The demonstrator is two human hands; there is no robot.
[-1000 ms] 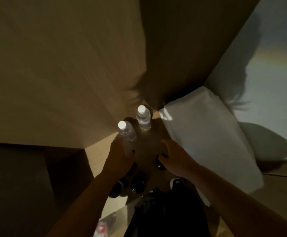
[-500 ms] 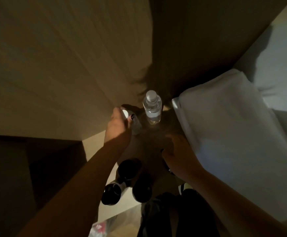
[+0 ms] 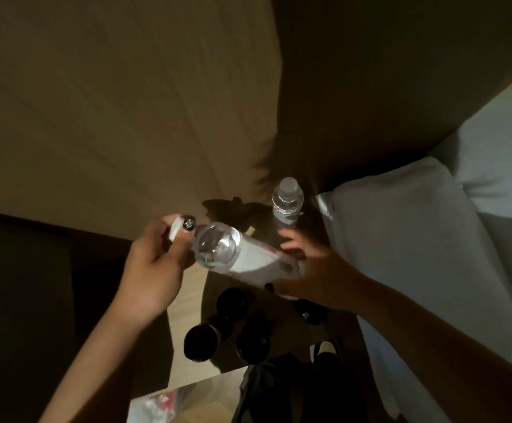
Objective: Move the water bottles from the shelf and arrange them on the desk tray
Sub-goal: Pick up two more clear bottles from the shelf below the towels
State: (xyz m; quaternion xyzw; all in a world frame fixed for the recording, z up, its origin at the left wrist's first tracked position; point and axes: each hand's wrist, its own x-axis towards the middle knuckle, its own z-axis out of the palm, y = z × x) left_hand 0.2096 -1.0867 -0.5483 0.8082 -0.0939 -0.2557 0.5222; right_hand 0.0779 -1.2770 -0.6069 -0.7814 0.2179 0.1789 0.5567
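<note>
The person's left hand (image 3: pixel 154 264) grips the capped neck end of a clear water bottle (image 3: pixel 233 254), fingers curled round the white cap, a dark-painted thumbnail lying across it. That bottle is lifted off the surface and lies nearly on its side, neck to the left and base toward the right. The right hand (image 3: pixel 312 276) is at the bottle's base end, its fingers spread and only loosely bent; the palm seems to touch the label end, but in this dim light I cannot tell whether it truly holds the bottle or just steadies it.

A 2nd water bottle (image 3: pixel 286 203) stands upright farther back, white cap on top, on the dark shelf surface (image 3: pixel 260 218) close to the wooden wall (image 3: pixel 126 117). It sits just beyond the right hand's fingertips, apart from them.

Below the hands, nearer the person, several dark round-topped containers (image 3: pixel 233 303) stand close together in a cluster; 3 show plainly and a 4th (image 3: pixel 311 312) sits half under the right wrist. What they are is too dark to say.

To the right lies a pale folded cloth or pillow (image 3: pixel 401 239), its edge just beside the upright bottle. At the bottom edge, a lighter wooden surface holds something in clear wrapping with a bit of red (image 3: pixel 160 404).
</note>
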